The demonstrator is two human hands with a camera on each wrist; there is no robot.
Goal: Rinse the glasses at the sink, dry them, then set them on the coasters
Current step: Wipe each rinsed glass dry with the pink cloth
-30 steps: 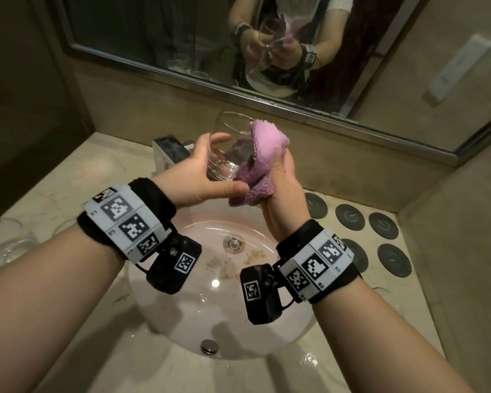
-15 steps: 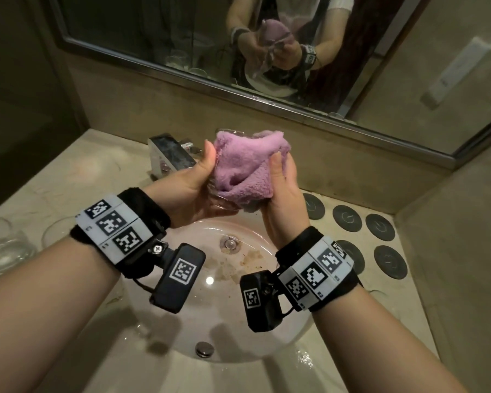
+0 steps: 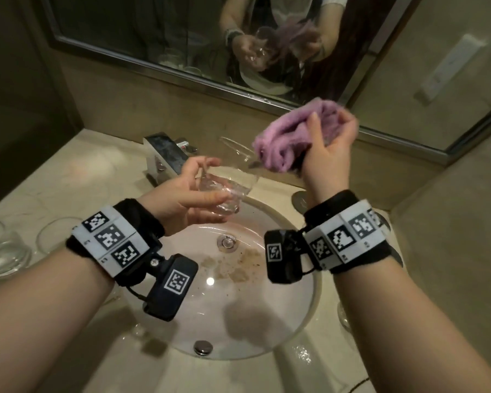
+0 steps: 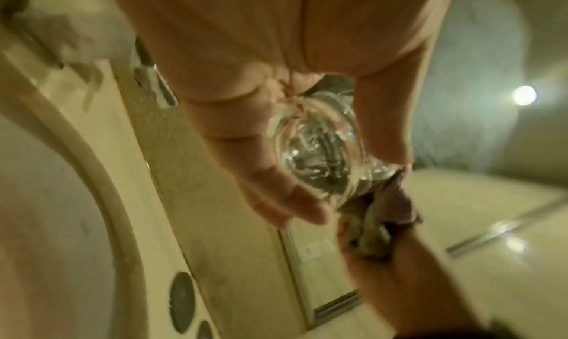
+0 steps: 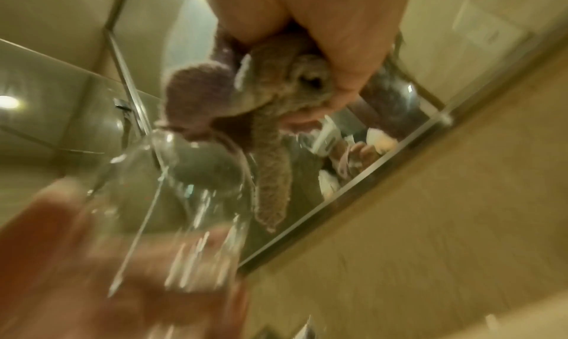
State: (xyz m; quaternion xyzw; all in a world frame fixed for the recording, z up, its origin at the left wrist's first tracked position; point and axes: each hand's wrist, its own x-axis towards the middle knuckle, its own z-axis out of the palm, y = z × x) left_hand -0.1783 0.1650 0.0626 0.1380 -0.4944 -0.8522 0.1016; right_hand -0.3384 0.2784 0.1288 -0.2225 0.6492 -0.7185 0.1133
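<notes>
Glass tumbler (image 3: pixel 228 185) — left hand (image 3: pixel 190 197) grips base, mouth tilted up-right | right hand (image 3: pixel 328 154) clutches pink cloth (image 3: pixel 285 137) just beside rim — coasters (image 3: pixel 299 200) right.

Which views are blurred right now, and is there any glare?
Head view: mostly sharp, the cloth slightly smeared, a glare spot in the sink. Left wrist: soft, the glass readable. Right wrist: left hand heavily motion-blurred.

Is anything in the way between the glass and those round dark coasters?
Partly. The left hand holds the glass over the sink. The coasters lie to the right, and the right hand, gripping the pink cloth, hangs between them with its wrist. Nothing else visible blocks the path.
</notes>
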